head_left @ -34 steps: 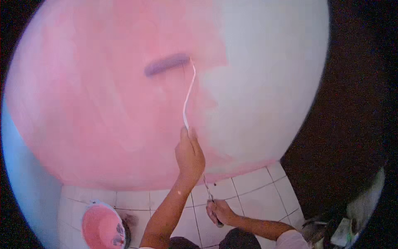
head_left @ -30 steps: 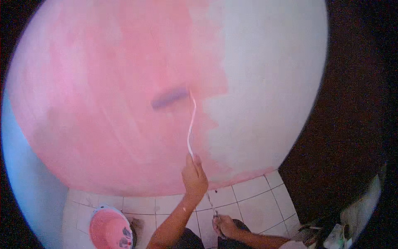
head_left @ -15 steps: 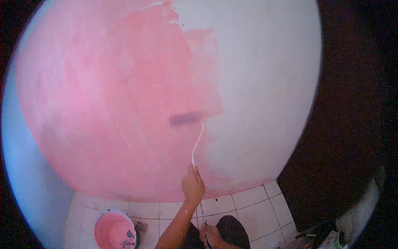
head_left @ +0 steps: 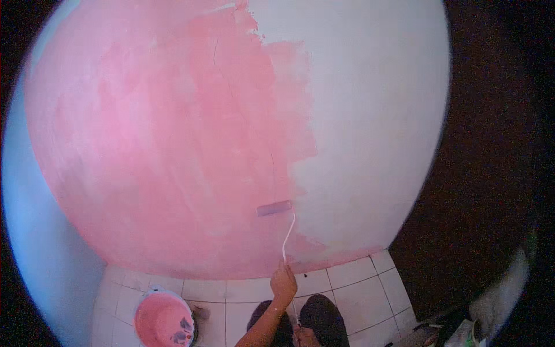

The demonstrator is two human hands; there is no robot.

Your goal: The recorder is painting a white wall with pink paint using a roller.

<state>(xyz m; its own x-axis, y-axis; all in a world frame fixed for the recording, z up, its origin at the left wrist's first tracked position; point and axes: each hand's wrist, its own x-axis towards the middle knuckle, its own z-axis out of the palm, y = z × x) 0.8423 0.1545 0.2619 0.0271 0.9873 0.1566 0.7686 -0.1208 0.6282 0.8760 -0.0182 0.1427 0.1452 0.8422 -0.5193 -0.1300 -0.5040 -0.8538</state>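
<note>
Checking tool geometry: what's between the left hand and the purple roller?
A thin bent white rod runs from the left hand up to the roller, as the head view shows.

No words, labels, numbers or signs can be read on the wall (head_left: 370, 115), the paint roller (head_left: 274, 208), the bucket (head_left: 144, 306) or the floor tiles (head_left: 358, 289). The dark marks inside the bucket form no readable letters. The clutter (head_left: 465, 334) at the lower right is too small and dim to tell whether it bears print.
</note>
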